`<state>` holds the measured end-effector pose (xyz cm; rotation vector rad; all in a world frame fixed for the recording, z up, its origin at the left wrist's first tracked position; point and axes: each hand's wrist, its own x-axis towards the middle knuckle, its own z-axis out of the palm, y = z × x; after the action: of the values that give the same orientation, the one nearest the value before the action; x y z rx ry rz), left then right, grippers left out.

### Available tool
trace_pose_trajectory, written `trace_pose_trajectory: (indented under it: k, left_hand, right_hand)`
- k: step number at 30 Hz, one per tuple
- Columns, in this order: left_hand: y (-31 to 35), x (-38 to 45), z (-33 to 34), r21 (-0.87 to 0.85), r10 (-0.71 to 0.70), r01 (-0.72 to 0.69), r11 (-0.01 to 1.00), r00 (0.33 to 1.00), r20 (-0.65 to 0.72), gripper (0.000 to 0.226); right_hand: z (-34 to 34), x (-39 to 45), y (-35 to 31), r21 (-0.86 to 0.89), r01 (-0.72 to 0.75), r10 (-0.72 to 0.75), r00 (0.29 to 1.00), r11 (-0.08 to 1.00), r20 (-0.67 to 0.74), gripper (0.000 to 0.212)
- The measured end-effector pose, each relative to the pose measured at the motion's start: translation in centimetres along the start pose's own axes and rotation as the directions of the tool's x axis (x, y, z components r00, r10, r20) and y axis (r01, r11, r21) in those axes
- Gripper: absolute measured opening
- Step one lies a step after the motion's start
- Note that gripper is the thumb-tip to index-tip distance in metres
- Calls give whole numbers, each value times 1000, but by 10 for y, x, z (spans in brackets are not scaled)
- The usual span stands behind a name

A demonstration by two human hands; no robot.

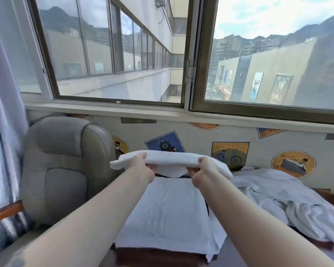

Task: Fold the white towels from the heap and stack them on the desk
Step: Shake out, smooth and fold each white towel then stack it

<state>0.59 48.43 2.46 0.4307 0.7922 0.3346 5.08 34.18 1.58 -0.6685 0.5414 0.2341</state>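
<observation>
From the head camera, both arms reach forward over the desk (237,255), whose dark wood shows at the near edge and at the right. The left hand (143,168) and the right hand (202,173) each grip a folded white towel (172,160), fingers curled under it and thumbs over the top, holding it level in the air as a long, thick band. A flap of the same towel hangs down between the hands. It hangs above the far end of the stack (166,214) and does not touch it.

The stack lies flat on the desk directly below the arms, its top a smooth square of white cloth. At least one folded towel is there; at the near right corner a second layer juts out from under it, but how many pieces lie in it cannot be told.

To the right, well apart from the stack, the heap (289,203) of crumpled white cloth is spread loose over the desk, so several towels seem to be left.

My judgement is that the task is partly done: some folding is finished, the towel in the hands is close to being laid on the stack, and the heap remains to be worked through.

A grey padded chair (64,166) stands at the left, below the window (123,51).
</observation>
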Motion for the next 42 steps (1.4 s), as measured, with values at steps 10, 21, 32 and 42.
trace_pose_trajectory:
  k: [10,21,32,42]
  left_hand:
    - [-59,114,-161,154,-25,25,988,1000,-3,40]
    - [-66,124,-180,133,-27,41,990,994,-104,23]
    - [-24,123,-176,308,558,-471,827,756,-343,9]
    - [-75,195,-121,465,-27,-410,-784,772,635,59]
  right_hand:
    - [-123,81,122,-171,-84,46,975,982,-216,42]
    - [-152,73,139,-211,139,-193,945,968,-264,28]
    - [-168,78,91,-518,411,-659,532,750,-532,39]
    - [-105,150,148,-533,436,21,788,-726,616,56]
